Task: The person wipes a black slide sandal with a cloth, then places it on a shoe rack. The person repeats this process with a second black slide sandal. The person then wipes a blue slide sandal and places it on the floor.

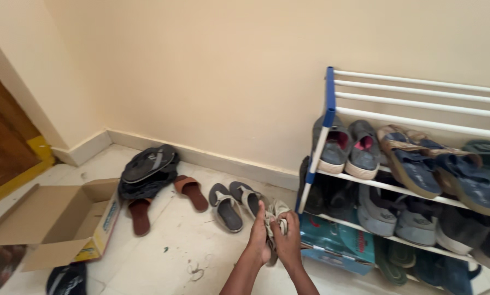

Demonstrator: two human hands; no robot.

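Pale strappy woven sandal [276, 216] — looks light and floppy, best pinched at the straps — is clasped low over the tiled floor [174, 240] by left hand [259, 236] and right hand [288, 240], both closed round it, beside the white-railed shoe rack's [420, 98] blue corner post.

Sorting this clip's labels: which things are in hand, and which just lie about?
In hand: left hand and right hand both hold a strappy beige sandal.

Lying about: grey flip-flops, brown slippers, cardboard box, shoe rack.
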